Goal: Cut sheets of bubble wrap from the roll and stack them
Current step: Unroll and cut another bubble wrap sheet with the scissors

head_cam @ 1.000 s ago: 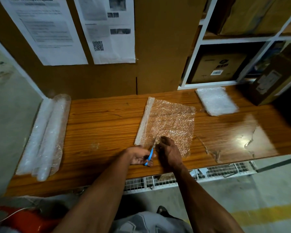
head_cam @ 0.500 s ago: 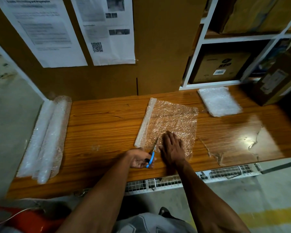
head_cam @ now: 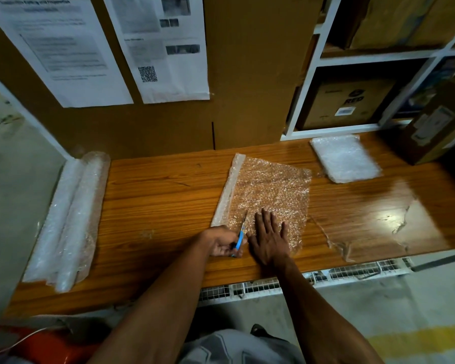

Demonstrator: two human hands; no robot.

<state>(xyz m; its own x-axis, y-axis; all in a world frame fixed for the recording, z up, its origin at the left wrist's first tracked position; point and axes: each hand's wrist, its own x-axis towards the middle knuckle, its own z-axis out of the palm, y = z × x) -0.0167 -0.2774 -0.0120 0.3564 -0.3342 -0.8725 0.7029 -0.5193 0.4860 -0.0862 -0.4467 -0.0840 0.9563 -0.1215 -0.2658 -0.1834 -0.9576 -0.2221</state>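
Glinting bubble wrap (head_cam: 271, 190), flat, translucent.

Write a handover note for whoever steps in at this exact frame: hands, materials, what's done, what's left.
Left hand grips the blue-handled scissors, blades entering the near edge of the bubble wrap sheet.
Right hand lies flat, fingers spread, pressing that sheet onto the wooden bench.
Bubble wrap rolls lie at the bench's left end; the stack of cut sheets sits at the back right.
Done: some sheets stacked, cut just started.
Left: finish this cut, add the sheet to the stack, repeat.
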